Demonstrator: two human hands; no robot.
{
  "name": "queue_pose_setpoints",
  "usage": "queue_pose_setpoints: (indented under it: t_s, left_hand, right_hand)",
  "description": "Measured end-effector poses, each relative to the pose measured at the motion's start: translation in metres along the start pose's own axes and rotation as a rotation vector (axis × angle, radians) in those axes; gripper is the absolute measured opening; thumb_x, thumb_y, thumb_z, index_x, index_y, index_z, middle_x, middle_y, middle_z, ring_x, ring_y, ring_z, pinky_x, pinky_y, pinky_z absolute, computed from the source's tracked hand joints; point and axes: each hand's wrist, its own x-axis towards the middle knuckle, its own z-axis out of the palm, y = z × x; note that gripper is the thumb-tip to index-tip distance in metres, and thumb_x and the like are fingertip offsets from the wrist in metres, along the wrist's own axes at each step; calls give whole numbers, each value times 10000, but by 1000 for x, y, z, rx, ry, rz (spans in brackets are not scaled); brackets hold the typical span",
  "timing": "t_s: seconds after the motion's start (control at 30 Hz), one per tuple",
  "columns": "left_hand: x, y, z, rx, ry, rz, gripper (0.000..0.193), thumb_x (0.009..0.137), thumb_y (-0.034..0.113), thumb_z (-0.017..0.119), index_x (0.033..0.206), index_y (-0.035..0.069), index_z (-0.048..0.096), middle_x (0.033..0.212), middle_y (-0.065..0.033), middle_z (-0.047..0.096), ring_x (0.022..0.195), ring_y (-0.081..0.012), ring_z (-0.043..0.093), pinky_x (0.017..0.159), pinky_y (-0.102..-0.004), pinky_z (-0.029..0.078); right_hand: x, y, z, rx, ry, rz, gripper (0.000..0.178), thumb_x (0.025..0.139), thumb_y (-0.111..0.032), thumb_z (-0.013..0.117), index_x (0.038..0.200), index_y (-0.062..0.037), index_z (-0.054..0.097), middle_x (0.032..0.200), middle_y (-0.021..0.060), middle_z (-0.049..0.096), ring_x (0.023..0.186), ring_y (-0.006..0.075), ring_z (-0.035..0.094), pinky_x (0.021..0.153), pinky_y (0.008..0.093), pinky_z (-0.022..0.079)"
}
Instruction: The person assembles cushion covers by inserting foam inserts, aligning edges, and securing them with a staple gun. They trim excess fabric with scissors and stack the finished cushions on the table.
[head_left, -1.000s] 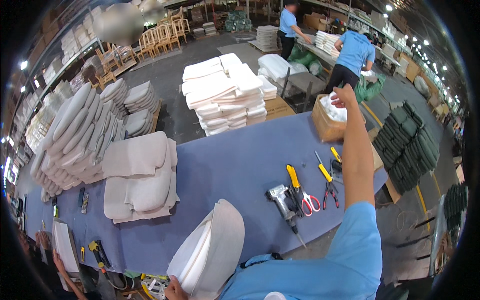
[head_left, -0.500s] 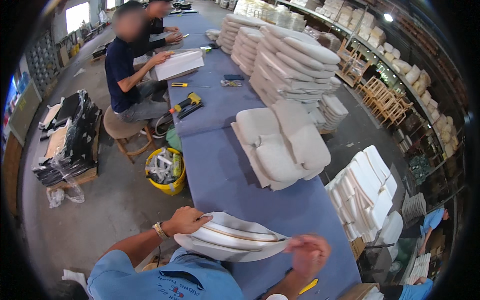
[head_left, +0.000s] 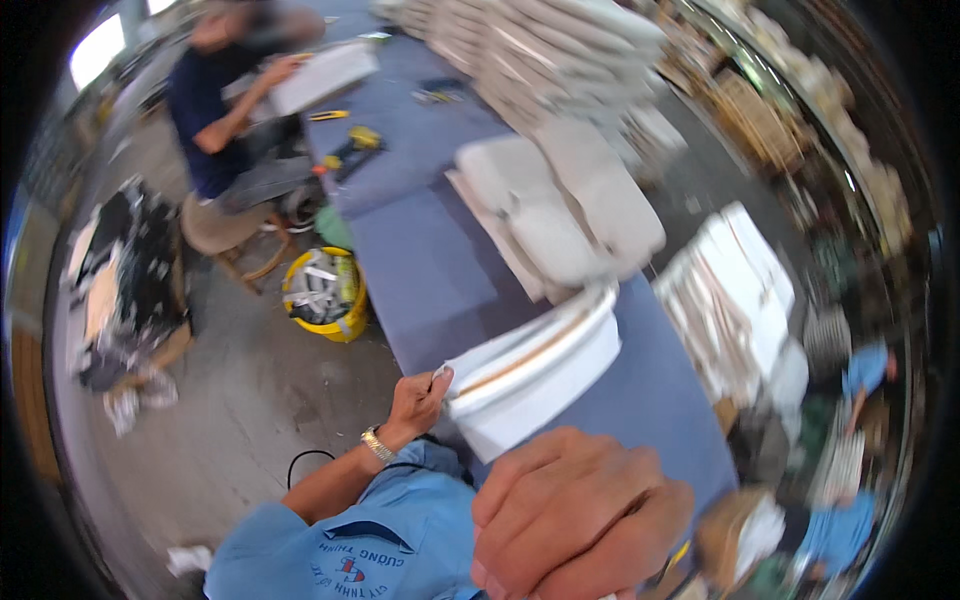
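Note:
My left hand (head_left: 416,402), with a gold watch at the wrist, grips the near left end of a curved white chair cushion (head_left: 535,365). A thin brown strip runs along the cushion's edge, and a pale cover flap hangs from its near side. The cushion is tilted above the blue table (head_left: 420,305). My right hand (head_left: 585,510) is raised close to the camera, apart from the cushion. Its fingers are curled closed; whatever they may hold is hidden beneath them.
Finished-looking grey cushions (head_left: 560,205) lie on the table beyond, before a tall cushion stack (head_left: 560,60). A yellow-black power tool (head_left: 355,150) rests further left. A yellow bucket (head_left: 325,295) stands by the table. A seated co-worker (head_left: 215,120) handles a white piece. White panels (head_left: 720,300) stand at right.
The cushion has swung up and turned, its far end now pointing away to the right. My right hand has left its end and risen toward the camera. The head view has shifted.

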Motion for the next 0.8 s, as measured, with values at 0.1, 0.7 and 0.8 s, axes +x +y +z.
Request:
queue_pose_setpoints:
  t_s: [0.1, 0.7, 0.8]
  left_hand:
    - [4, -12, 47, 18, -16, 223, 411, 1042, 289, 557, 790, -30, 615, 660, -205, 559, 545, -238, 494, 531, -406, 400]
    - [54, 35, 25, 409, -399, 703, 338, 1027, 124, 556, 1328, -4, 637, 1188, -168, 695, 1031, -248, 639, 865, -346, 490]
    - [71, 39, 18, 472, -732, 592, 338, 1010, 119, 566, 1318, 8, 653, 1270, -189, 686, 1121, -317, 651, 939, -397, 499]
  right_hand:
    - [-19, -22, -2, -146, 91, -80, 402, 1002, -340, 663, 785, -2, 677, 748, 111, 683, 569, 166, 634, 467, 282, 489]
    - [-500, -144, -56, -1700, 1827, 1026, 283, 903, -149, 725, 1151, -37, 650, 1036, 132, 728, 915, 266, 717, 814, 382, 561]
    - [-571, -174, -72, -2120, 1713, 1275, 432, 866, -175, 702, 1269, -43, 618, 1237, 187, 658, 1147, 365, 642, 978, 463, 500]
